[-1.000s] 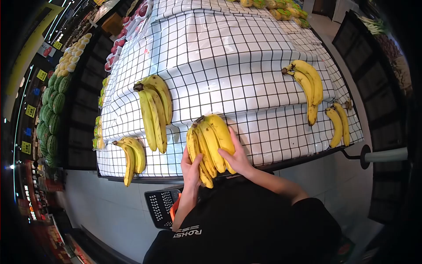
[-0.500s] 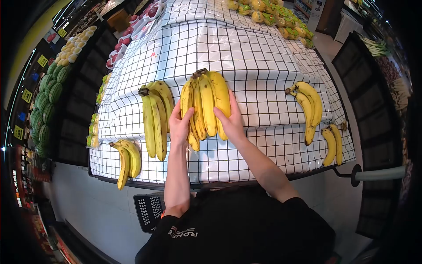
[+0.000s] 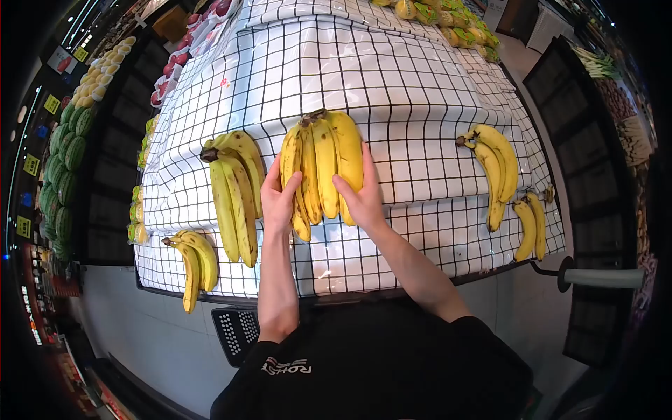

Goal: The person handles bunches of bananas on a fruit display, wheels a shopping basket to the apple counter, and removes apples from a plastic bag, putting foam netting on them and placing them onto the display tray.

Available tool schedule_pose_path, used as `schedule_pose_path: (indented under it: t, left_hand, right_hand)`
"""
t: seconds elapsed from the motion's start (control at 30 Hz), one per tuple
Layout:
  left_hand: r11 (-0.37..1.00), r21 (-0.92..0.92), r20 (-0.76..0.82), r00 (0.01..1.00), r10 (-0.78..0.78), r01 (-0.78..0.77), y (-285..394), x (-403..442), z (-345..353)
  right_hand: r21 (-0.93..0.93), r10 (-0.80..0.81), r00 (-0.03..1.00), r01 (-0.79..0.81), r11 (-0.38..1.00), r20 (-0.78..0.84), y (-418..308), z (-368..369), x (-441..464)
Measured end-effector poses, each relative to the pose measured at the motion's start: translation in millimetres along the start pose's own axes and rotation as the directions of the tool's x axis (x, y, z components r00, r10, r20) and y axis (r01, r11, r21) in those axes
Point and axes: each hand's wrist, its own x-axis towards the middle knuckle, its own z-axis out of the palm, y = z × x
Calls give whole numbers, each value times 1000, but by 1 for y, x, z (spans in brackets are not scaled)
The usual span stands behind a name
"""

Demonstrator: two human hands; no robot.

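Observation:
Between my two hands is a large bunch of yellow bananas [image 3: 323, 168], its dark stem end pointing away from me and brown specks on its left fruits. My left hand [image 3: 278, 197] grips the left side, thumb on top. On the right side my right hand [image 3: 360, 196] does the same, with its thumb over the front. Whether the bunch rests on the cloth or hangs just above it I cannot tell. Close to my left hand lies a greener bunch of bananas [image 3: 234, 199]. A smaller banana bunch [image 3: 196, 264] sits at the front left edge.
Black-and-white checked cloth [image 3: 420, 84] covers the stepped stand. To the right lie a banana bunch [image 3: 495, 171] and a small pair of bananas [image 3: 530, 227]. Bagged yellow fruit [image 3: 448, 24] is at the back right; watermelons [image 3: 64, 168] are stacked far left. A black basket [image 3: 234, 334] stands below.
The view has shifted slightly. My hands still grip the same bunch, which has barely moved; the greener bunch appears a little further left and lower in view.

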Motion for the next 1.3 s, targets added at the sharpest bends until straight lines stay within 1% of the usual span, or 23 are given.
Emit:
schedule_pose_path:
  t: [0.07, 0.17, 0.23, 0.33, 0.4, 0.5, 0.57, 0.63, 0.7, 0.73, 0.77, 0.83, 0.87, 0.9, 0.93, 0.97, 1.0, 1.03, 1.07, 1.13, 1.17, 1.23, 1.3]
  left_hand:
    - [1000, 0, -6, 1000, -4, 4, -1, 1, -2]
    - [1000, -10, -12, 1000, 3, -3, -6, 1, -7]
    - [998, 28, -17, 999, 48, -48, -7, 1, -5]
    - [996, 49, -21, 997, 81, -79, -10, 1, -3]
    - [993, 81, -40, 995, 94, -90, -10, -1, -1]
    - [948, 268, -71, 978, 195, -170, -15, -5, -2]
    - [928, 354, -106, 981, 163, -116, -13, -17, -1]
    - [821, 539, -71, 961, 268, -189, -18, -27, -6]
    - [648, 717, 22, 938, 346, -256, -11, -47, -10]
    - [608, 754, 59, 948, 314, -248, 6, -60, -9]
    - [621, 725, 66, 928, 367, -297, 20, -71, -8]
    - [754, 564, 98, 934, 343, -336, 45, -84, -25]
    - [753, 515, 52, 892, 449, -409, 54, -86, -37]
    - [820, 430, -22, 903, 428, -378, 65, -89, -51]
    - [835, 360, -74, 880, 470, -416, 73, -85, -70]
    - [880, 282, -201, 874, 443, -382, 76, -77, -87]
    - [896, 255, -277, 860, 427, -363, 80, -66, -105]
    - [930, 234, -305, 888, 346, -282, 77, -53, -125]
    - [951, 198, -314, 904, 291, -237, 69, -40, -139]
    - [979, 170, -283, 946, 155, -110, 55, -19, -155]
    - [960, 277, -244, 964, 103, -33, 48, -11, -159]
    - [994, 111, -127, 992, 21, -6, 44, -5, -155]
    - [997, 72, -108, 994, 6, 2, 48, 1, -155]
  right_hand:
    - [15, -3, 1000, 3, 1000, 10, 1, -1, 0]
    - [-75, -28, 998, 33, 997, 63, 3, -2, 1]
    - [-299, 3, 999, 13, 954, 52, 7, -8, 2]
    - [-418, -97, 995, 103, 902, 35, 24, -19, 3]
    - [-364, -96, 994, 106, 925, 44, 33, -23, 6]
    - [-294, -73, 995, 89, 952, 67, 31, -22, 4]
    - [-113, -28, 999, 33, 993, 44, 22, -16, 2]
    - [-94, -25, 997, 32, 995, 69, 18, -15, 2]
    - [-47, -23, 1000, 23, 999, 12, 19, -17, 2]
    - [-44, -23, 1000, 24, 999, 19, 18, -18, 3]
    - [-23, -10, 1000, 10, 1000, -6, 16, -21, 4]
    - [-2, 1, 999, -1, 1000, -33, 7, -14, -4]
    - [-123, -31, 989, 13, 992, -143, -1, -8, -13]
    - [-243, -78, 966, 16, 970, -246, -5, -1, -20]
    - [-167, -140, 970, 107, 980, -199, -7, 9, -25]
    - [-176, -160, 981, 140, 975, -111, -8, 22, -36]
    - [-181, -179, 984, 172, 968, -25, -19, 44, -47]
    - [-171, -140, 989, 147, 974, 49, -23, 63, -53]
    - [-161, -107, 986, 127, 979, 124, -25, 83, -57]
    - [-277, -80, 978, 132, 952, 191, -11, 116, -52]
    - [-275, -94, 978, 143, 951, 185, -2, 130, -47]
    - [-583, -95, 986, 157, 797, 135, 12, 154, -35]
    - [-649, -117, 991, 134, 749, 70, 28, 172, -26]
